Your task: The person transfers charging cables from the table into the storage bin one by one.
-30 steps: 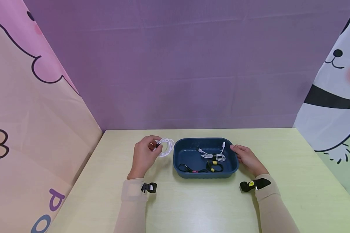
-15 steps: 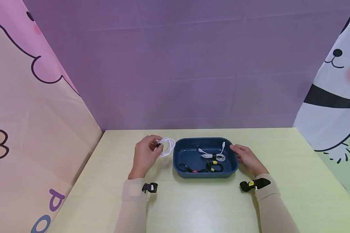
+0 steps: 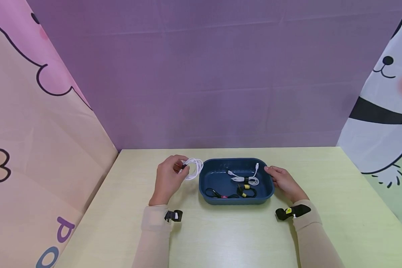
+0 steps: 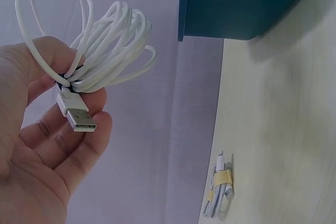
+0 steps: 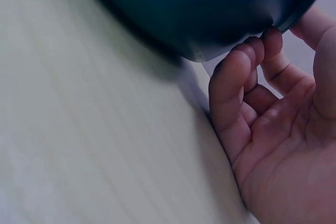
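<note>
Between thumb and fingers, my left hand [image 3: 167,179] pinches a coiled white USB cable [image 3: 196,169] by its black tie, raised beside the left end of a dark blue plastic bin [image 3: 232,201]. Its metal USB plug [image 4: 81,118] points out below the loops in the left wrist view. My right hand [image 3: 285,183] grips the bin's right rim with thumb and curled fingers. Inside the bin lie a bundled white cable [image 3: 246,179], a black cable with yellow ends [image 3: 246,193] and a thin black cable with a red tie [image 3: 214,193].
Another bundled white cable with a yellow tie [image 4: 221,178] lies on the table, seen in the left wrist view. The pale wooden table [image 3: 221,238] ends at a purple backdrop [image 3: 221,82], with printed cloth panels on both sides.
My left hand has moved slightly right with the coiled white cable, bringing it up to the bin's left rim. The right hand and the bin have stayed in place.
</note>
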### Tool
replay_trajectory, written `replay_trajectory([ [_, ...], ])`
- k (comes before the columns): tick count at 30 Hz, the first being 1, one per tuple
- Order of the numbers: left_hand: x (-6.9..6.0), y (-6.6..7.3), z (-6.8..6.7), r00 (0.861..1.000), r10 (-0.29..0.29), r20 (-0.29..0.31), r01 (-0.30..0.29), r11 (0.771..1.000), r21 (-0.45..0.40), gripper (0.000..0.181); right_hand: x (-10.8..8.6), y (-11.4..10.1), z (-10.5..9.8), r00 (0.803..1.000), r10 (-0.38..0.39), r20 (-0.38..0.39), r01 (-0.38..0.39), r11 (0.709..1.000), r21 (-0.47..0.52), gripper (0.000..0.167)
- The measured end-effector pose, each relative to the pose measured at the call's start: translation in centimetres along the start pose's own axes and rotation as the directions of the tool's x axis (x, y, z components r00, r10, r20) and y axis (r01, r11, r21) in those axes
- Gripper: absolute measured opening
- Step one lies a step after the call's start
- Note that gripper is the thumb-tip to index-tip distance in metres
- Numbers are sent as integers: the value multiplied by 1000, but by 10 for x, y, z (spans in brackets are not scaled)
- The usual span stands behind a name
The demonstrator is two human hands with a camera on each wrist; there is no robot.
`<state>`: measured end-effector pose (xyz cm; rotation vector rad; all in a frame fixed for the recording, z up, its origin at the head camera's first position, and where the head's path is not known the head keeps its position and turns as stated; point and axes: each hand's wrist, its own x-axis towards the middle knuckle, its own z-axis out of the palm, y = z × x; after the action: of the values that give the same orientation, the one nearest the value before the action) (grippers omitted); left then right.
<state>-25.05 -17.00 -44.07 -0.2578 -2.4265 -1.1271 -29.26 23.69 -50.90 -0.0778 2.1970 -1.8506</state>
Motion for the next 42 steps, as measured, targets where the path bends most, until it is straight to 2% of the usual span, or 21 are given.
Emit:
replay_trajectory([
  [15, 0, 4, 4, 1000, -6, 30, 6, 1000, 0, 23, 2, 0, 1, 1000, -4, 5, 4, 1000, 6, 35],
  [42, 0, 9, 12, 999, 49, 24, -48, 999, -25, 21, -1, -2, 1, 1000, -17, 12, 16, 999, 28, 36],
])
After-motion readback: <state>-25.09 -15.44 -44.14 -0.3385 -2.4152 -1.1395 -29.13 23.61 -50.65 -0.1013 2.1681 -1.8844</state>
